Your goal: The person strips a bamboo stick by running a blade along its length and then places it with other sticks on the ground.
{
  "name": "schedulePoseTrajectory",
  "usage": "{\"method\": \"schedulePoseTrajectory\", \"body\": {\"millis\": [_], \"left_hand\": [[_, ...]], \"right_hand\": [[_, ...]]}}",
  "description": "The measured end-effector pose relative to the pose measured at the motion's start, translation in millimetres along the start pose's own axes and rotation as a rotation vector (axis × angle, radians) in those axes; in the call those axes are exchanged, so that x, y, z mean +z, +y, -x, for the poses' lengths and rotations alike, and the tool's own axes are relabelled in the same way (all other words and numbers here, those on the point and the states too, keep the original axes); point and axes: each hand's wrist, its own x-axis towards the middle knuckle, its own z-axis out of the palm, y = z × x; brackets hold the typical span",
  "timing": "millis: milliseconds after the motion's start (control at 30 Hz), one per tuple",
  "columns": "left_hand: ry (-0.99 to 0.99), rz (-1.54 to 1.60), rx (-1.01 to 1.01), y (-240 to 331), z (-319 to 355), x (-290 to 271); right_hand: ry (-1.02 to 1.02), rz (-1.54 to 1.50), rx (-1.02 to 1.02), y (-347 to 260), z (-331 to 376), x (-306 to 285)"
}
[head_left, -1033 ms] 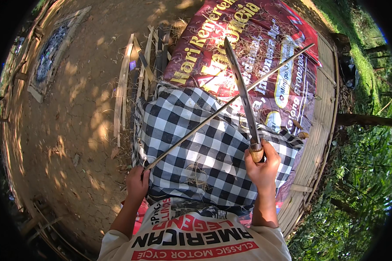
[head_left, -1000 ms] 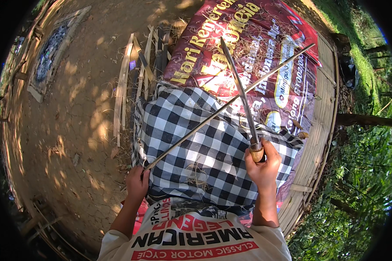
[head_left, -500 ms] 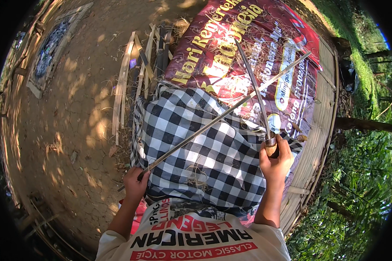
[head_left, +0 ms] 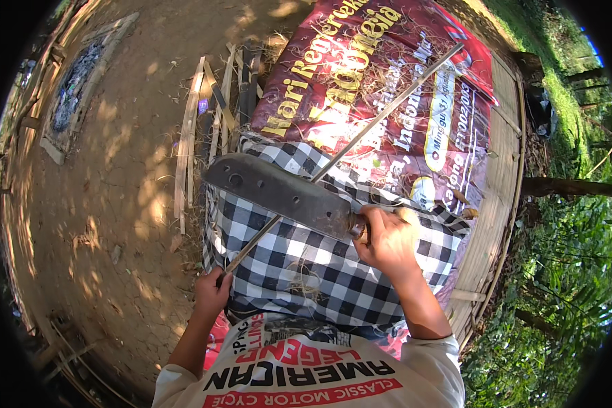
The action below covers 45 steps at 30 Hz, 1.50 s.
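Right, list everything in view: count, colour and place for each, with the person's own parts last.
Broad knife: one, dark grey blade, crossing over the strip
Long strip: one, pale brown, slanting from lower left to upper right
Checked cloth: one, black and white, before the person
Banner: one, maroon, beyond the cloth
Shavings: many, straw-coloured, mostly on the banner
Loose strips: several, pale and dark, left of the banner
Slatted platform: one, tan, right
Frame: one, greyish brown, upper left
Ground: brown, left
Log: one, brown, far right
Greenery: green, right
Shirt: one, white, printed, bottom
Left hand: one, bare, holding the strip
Right hand: one, bare, gripping the knife
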Motion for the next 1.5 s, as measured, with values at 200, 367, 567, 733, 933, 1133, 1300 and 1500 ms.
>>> {"method": "schedulePoseTrajectory", "body": {"millis": [200, 367, 567, 733, 933, 1133, 1300, 1500], "left_hand": [[0.003, 0.020, -0.021, -4, -3, 4], [-0.048, 0.084, -0.028, -14, -10, 4], [-0.081, 0.076, -0.026, -23, -11, 4], [-0.107, 0.084, -0.065, -39, -7, 5], [-0.155, 0.012, -0.064, -18, -18, -3], [-0.169, 0.027, -0.096, -26, -16, -3], [-0.174, 0.101, -0.105, -37, -13, 1], [-0.138, 0.077, -0.042, -38, -15, 4]], "right_hand": [[-0.037, -0.017, -0.081, 11, -19, 36], [-0.079, -0.001, -0.054, 27, -22, 53], [-0.011, 0.111, -0.064, 38, -38, 34], [0.066, 0.338, 0.479, 113, -59, 5], [0.350, 0.313, 0.634, 193, -44, -45], [0.090, 0.194, 0.437, 125, -38, -17], [-0.025, 0.084, 0.104, 72, -48, 32], [-0.007, 0.189, 0.116, 112, -68, 38]]}}
